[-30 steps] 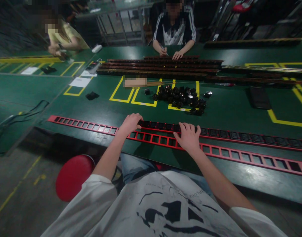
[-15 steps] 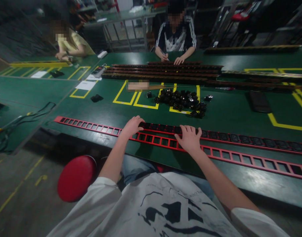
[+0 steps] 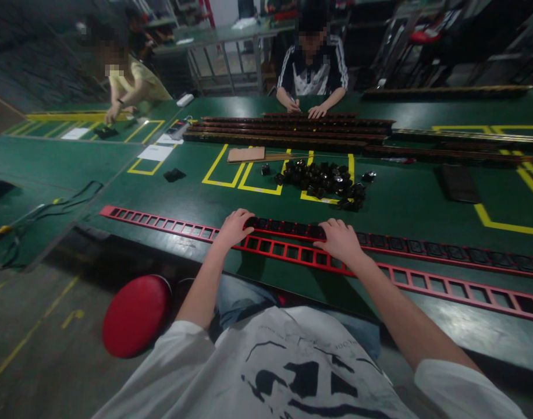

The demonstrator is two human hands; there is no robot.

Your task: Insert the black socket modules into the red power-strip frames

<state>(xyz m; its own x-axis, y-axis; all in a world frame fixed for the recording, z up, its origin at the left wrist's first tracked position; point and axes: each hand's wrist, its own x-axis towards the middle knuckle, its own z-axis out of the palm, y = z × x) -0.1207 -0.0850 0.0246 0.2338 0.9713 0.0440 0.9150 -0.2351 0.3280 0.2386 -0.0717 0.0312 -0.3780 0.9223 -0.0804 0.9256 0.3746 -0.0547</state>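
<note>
A long red strip [image 3: 382, 247] filled with a row of black square pieces lies on the table in front of me. My left hand [image 3: 235, 228] has its fingers wrapped round the strip's left end. Farther right, my right hand [image 3: 340, 237] grips the same strip, fingers over its far edge and thumb on the near side. Nearer to me runs a long red ladder-like frame [image 3: 276, 249] with see-through square openings. It passes under my wrists, which hide parts of it.
A heap of small black parts [image 3: 321, 177] lies beyond the strip. Behind it are long dark strips [image 3: 288, 129], a cardboard piece [image 3: 246, 154] and a dark flat box-like object [image 3: 459, 183]. Two co-workers sit across the table. A red stool [image 3: 136, 315] stands at left.
My right hand's fingers have closed in over the strip, from a more spread pose. My left hand stays at the strip's end. The co-worker at left has reached toward dark parts.
</note>
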